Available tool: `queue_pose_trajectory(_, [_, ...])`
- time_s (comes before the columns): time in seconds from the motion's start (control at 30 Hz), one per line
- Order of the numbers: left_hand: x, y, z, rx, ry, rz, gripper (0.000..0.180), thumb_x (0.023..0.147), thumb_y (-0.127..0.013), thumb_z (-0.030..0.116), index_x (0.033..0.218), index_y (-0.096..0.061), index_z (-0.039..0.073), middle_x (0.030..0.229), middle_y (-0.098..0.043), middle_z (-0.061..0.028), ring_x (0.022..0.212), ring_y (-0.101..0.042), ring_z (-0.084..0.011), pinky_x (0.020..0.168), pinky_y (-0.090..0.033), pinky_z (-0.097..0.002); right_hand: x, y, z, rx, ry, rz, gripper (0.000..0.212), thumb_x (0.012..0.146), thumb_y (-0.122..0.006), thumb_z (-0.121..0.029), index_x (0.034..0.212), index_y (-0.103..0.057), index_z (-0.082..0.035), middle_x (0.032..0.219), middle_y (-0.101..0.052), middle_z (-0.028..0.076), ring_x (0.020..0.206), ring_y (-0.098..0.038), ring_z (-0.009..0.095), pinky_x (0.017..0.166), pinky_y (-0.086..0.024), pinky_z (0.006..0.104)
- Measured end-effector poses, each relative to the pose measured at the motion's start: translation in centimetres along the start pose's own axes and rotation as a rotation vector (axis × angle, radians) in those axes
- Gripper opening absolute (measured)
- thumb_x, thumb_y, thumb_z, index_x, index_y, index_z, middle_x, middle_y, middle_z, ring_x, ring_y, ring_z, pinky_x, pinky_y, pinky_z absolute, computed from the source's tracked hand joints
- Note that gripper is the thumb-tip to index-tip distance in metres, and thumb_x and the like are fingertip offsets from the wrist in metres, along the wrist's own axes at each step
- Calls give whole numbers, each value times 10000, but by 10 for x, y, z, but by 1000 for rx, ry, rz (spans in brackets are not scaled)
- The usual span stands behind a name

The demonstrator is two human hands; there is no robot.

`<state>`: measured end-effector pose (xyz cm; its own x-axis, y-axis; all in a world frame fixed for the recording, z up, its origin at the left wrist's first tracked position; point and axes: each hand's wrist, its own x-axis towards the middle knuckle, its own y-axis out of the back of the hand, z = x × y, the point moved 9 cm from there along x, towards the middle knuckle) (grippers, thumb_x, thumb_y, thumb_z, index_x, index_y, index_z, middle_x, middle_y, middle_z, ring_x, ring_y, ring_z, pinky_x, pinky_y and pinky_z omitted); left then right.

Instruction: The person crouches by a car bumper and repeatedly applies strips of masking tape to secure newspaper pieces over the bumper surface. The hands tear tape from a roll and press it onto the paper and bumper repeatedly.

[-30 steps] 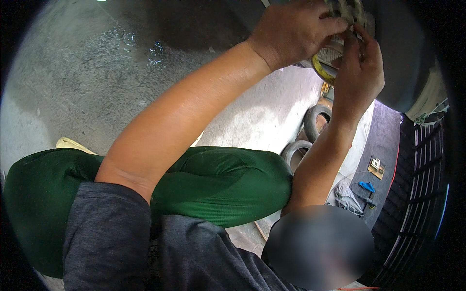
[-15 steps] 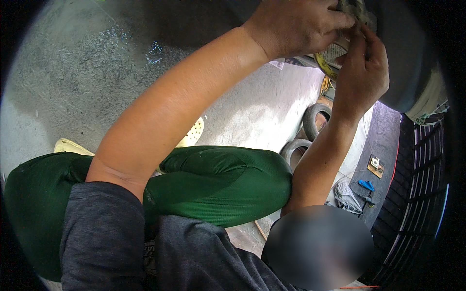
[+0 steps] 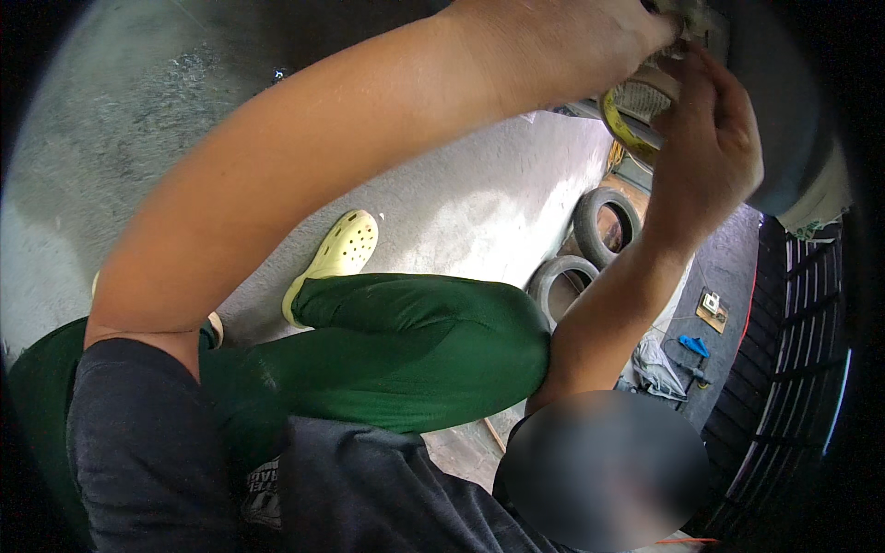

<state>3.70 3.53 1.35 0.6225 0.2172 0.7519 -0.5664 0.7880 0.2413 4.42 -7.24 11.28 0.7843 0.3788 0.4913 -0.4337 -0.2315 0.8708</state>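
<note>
- The left hand [image 3: 572, 46] is reaching to the upper right of the frame, its back facing the camera; its fingertips are hiding near the top edge, so I cannot tell if they are gripping.
- The right hand [image 3: 714, 147] is standing just below, fingers bending upward toward a pale object [image 3: 705, 20]; I cannot tell whether it is holding this.
- Beside the right hand, at upper right, a yellow curved band [image 3: 625, 131] is bulging to lower left, its long axis slanting from upper left to lower right.
- The left arm is crossing the upper half diagonally; the right forearm is rising steeply.
- Below, green trousers [image 3: 396, 359] are filling the lower centre, and a pale yellow clog [image 3: 339, 249] is showing above them.
- Two tyres [image 3: 607, 226] are lying right of centre.
</note>
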Motion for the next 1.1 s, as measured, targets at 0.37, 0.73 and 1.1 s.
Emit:
queue_pose_trajectory(0.37, [0, 7, 29, 158, -96, -235, 164, 853, -664, 156, 942, -715, 28, 756, -738, -101, 741, -760, -238, 636, -592, -352, -5, 37, -20, 48, -28, 86, 196, 996, -672, -107, 1132, -762, 1, 889, -783, 132, 747, -765, 143, 568, -601, 223])
queue_pose_trajectory(0.73, [4, 4, 31, 133, -211, -317, 199, 881, -672, 155, 1024, -690, 18, 833, -752, -120, 815, -765, -260, 730, -599, -358, 1, 44, -11, 26, -23, 39, 212, 1018, -630, -112, 1132, -752, 19, 866, -775, 144, 736, -769, 152, 599, -632, 244])
queue_pose_trajectory(1.1, [6, -7, 23, 61, -116, -409, 247, 908, -680, 154, 1107, -666, 8, 910, -766, -139, 888, -769, -282, 823, -606, -364, -6, 56, -30, 135, -13, 24, 209, 1010, -628, -82, 1140, -737, 40, 858, -767, 156, 720, -762, 160, 589, -639, 262])
